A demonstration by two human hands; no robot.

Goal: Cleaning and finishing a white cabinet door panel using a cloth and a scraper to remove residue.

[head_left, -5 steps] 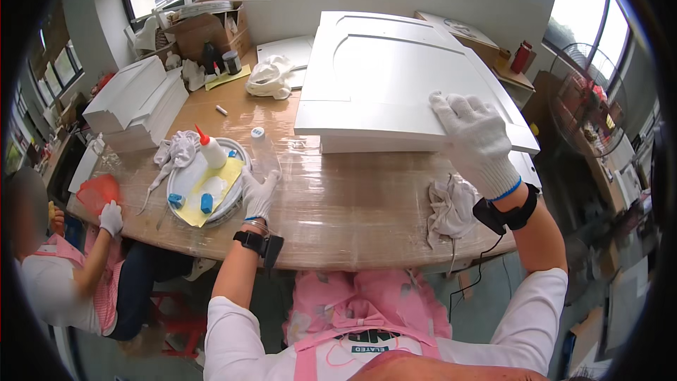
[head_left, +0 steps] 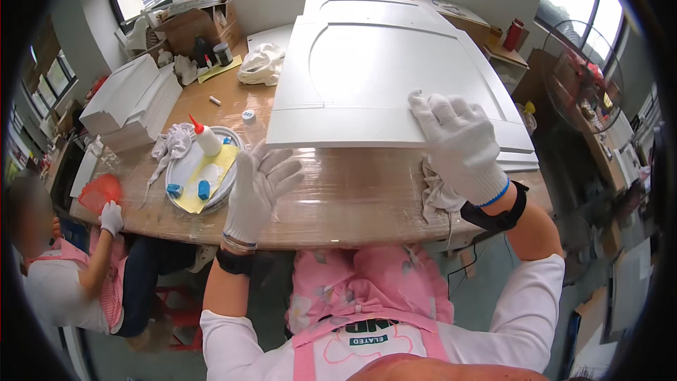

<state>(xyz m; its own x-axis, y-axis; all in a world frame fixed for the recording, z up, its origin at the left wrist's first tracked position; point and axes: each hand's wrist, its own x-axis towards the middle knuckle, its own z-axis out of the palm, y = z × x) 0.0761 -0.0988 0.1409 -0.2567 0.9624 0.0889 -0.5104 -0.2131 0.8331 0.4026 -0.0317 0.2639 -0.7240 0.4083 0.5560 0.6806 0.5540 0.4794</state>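
A white cabinet door panel (head_left: 388,70) with a raised frame lies on a stack of similar panels, its near edge jutting toward me. My right hand (head_left: 460,142), in a white knit glove, is closed on the panel's near right edge, with curled fingers on top; its underside is hidden. My left hand (head_left: 264,187), also gloved, is held palm up with fingers spread, just short of the near left corner and seemingly apart from it. Beside it is a round white lid (head_left: 169,178), bearing a glue bottle (head_left: 205,138) with a red tip, yellow paper and blue blocks.
A crumpled cloth (head_left: 438,194) lies under the right hand. A clear bottle with a white cap (head_left: 248,116) stands left of the panel. White boards (head_left: 130,102) are stacked at the far left. A person (head_left: 77,261) sits there with a red mesh (head_left: 100,192). A fan stands right.
The top panel has slid toward me and to the left, with my right hand on it. My left hand has left the lid and clear bottle, turning palm up with its fingers spread.
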